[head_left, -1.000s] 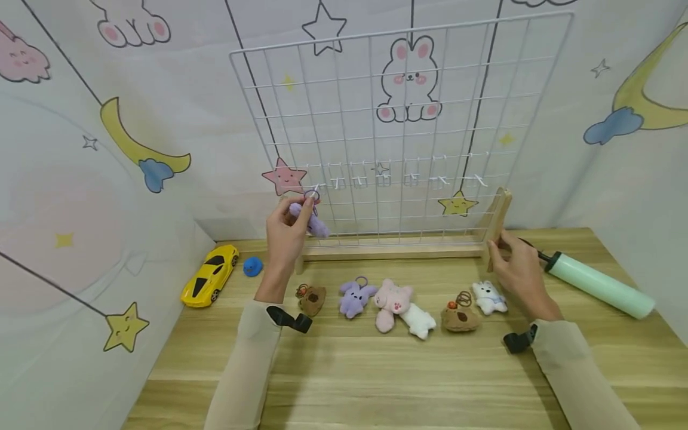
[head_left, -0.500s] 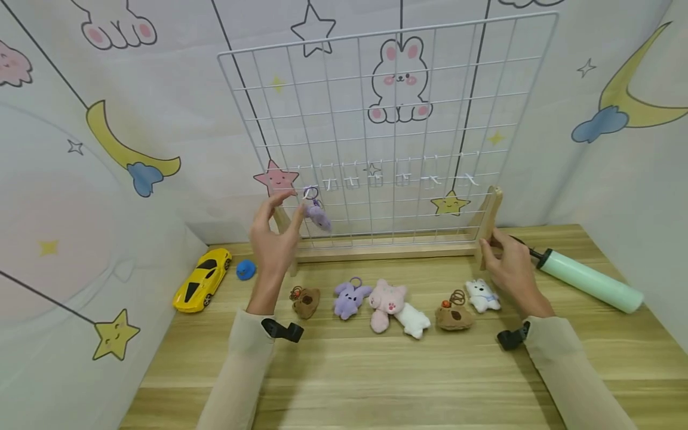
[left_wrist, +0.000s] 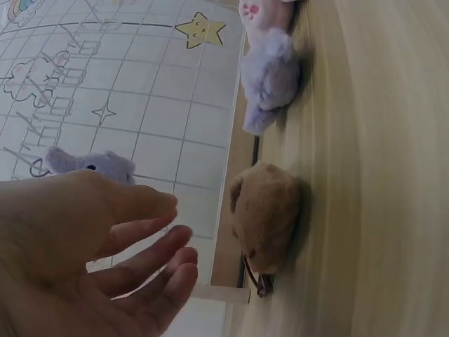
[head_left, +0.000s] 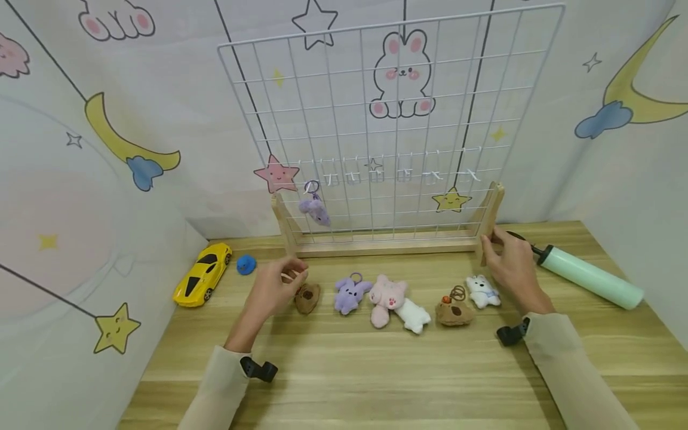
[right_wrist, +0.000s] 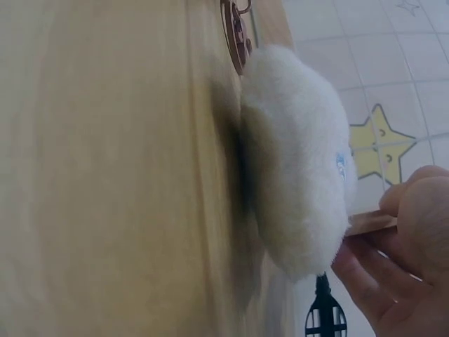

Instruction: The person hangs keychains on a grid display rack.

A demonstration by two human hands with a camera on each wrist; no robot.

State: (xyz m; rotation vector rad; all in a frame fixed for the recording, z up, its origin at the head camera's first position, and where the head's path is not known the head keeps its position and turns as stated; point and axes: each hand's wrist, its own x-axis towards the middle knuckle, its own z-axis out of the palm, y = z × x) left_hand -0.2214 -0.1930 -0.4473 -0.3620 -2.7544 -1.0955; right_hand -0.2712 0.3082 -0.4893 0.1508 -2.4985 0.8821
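My left hand [head_left: 275,286] hovers beside the leftmost brown plush keychain [head_left: 307,300], fingers loosely bent and holding nothing. In the left wrist view a gap shows between the fingertips and that brown plush [left_wrist: 268,217]. A purple plush keychain [head_left: 316,211] hangs by its ring from the leftmost hook of the white wire grid [head_left: 344,125]. My right hand [head_left: 513,266] grips the right wooden post [head_left: 490,218] of the grid's stand between thumb and fingers. Just left of this hand lies a white bear plush [head_left: 482,291], close up in the right wrist view.
Along the table [head_left: 365,382] lie another purple plush [head_left: 350,295], a pink plush [head_left: 387,295], a white plush [head_left: 412,315] and a second brown plush [head_left: 454,312]. A yellow toy car [head_left: 203,275] and blue duck [head_left: 246,264] stand left, a green pump [head_left: 591,276] right. Several hooks [head_left: 404,173] line the grid.
My left hand has let go of the purple plush keychain, which now hangs from the hook, and has come down to the leftmost brown plush. My right hand keeps its grip on the post.
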